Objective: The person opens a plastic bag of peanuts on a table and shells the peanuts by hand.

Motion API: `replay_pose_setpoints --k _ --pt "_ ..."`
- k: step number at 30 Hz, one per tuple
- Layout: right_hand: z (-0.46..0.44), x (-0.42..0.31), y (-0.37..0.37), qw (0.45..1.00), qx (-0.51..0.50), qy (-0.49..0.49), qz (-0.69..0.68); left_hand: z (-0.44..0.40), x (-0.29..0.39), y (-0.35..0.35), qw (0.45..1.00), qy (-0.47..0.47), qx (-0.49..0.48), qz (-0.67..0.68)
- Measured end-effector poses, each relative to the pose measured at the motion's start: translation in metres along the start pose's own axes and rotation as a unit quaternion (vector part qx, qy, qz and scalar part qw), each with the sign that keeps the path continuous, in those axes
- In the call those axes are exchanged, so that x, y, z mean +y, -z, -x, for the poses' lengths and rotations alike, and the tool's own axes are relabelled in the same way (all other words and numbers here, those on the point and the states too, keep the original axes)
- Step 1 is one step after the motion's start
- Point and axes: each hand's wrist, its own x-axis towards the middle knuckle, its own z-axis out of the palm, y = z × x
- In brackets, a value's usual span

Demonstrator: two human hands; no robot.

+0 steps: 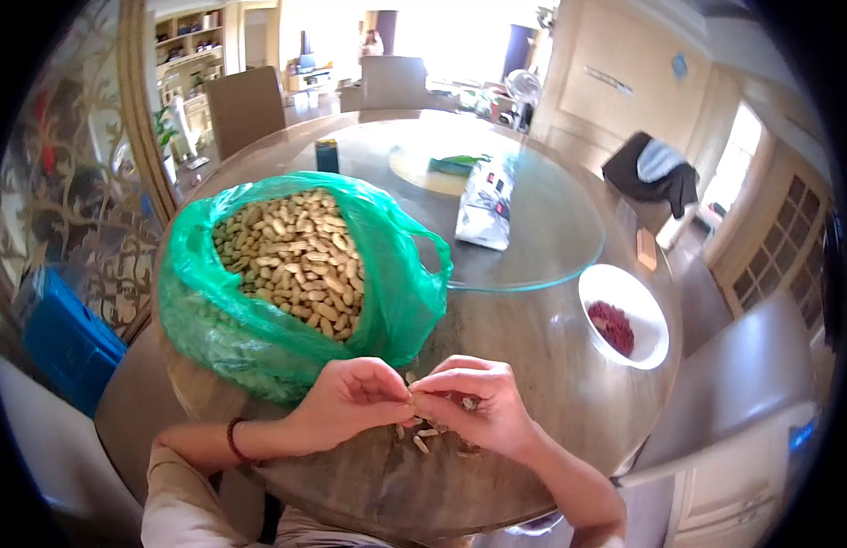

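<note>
My left hand (355,400) and my right hand (483,402) meet low in the middle of the head view, over the near part of the round table. Thumbs and fingertips of both pinch a small peanut (412,395), mostly covered by the fingers. Pieces of peanut shell (422,444) lie on the tabletop under my right hand. Just beyond my left hand stands a green plastic bag (396,292), its mouth wide and full of unshelled peanuts (300,260). Over to the right, a white bowl (655,333) holds reddish shelled kernels (612,329).
A glass turntable (551,233) covers the table's middle, bearing a silvery packet (486,205) and a green item (457,164). A dark can (327,156) stands behind the bag. Chairs surround the wooden table (551,384); one at right has dark clothing (650,173) on it.
</note>
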Motion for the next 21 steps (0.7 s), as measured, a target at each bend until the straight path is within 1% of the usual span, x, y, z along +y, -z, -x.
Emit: replay_pose_setpoints --k 1,2,3,4,5,6,7,8,10,11,13,14,18,20,21 --pt "0.001 0.0 0.0 1.0 0.002 -0.004 -0.011 0.0 -0.001 0.0 1.0 0.015 -0.011 -0.003" --pt "0.002 0.0 0.0 1.0 0.019 -0.013 -0.015 0.0 -0.002 -0.002 1.0 0.003 -0.002 -0.015" --pt "0.003 0.001 0.001 1.0 0.006 -0.015 -0.018 0.0 -0.002 -0.003 1.0 -0.008 0.007 -0.026" --pt "0.002 0.003 0.001 1.0 -0.008 -0.016 -0.023 0.002 0.0 -0.001 0.999 0.011 -0.004 -0.031" --pt "0.001 0.004 0.001 1.0 -0.003 0.004 -0.022 0.003 -0.001 0.0 0.998 0.023 0.022 -0.047" --pt "0.001 0.007 0.0 0.999 0.023 -0.009 -0.028 0.003 -0.001 -0.001 0.996 0.039 0.04 -0.07" --pt "-0.002 0.01 0.001 0.999 0.022 0.018 -0.042 0.005 -0.002 -0.006 0.996 0.037 0.062 -0.05" --pt "0.0 0.012 -0.002 0.997 0.021 0.034 -0.065 0.006 0.0 -0.013 0.995 0.074 0.045 -0.056" --pt "-0.001 0.021 -0.007 0.992 0.045 0.044 -0.108 0.008 0.005 -0.028 0.993 0.059 0.102 0.032" --pt "0.002 0.022 -0.014 0.988 0.08 0.014 -0.131 0.013 0.008 -0.034 0.989 0.11 0.095 0.024" --pt "-0.001 0.029 -0.014 0.959 0.01 0.045 -0.281 0.007 0.008 -0.04 0.987 0.121 0.104 -0.012" --pt "0.003 0.033 -0.017 0.955 0.028 0.038 -0.294 0.009 0.009 -0.042 0.985 0.122 0.122 -0.025" --pt "0.009 0.044 -0.014 0.933 -0.015 -0.02 -0.359 0.001 0.002 -0.042 0.979 0.098 0.16 -0.079" --pt "0.005 0.042 -0.014 0.917 -0.049 -0.037 -0.393 0.0 -0.001 -0.04 0.973 0.085 0.183 -0.11" --pt "0.004 0.042 -0.012 0.922 -0.052 -0.034 -0.383 -0.001 -0.002 -0.041 0.972 0.078 0.189 -0.117"
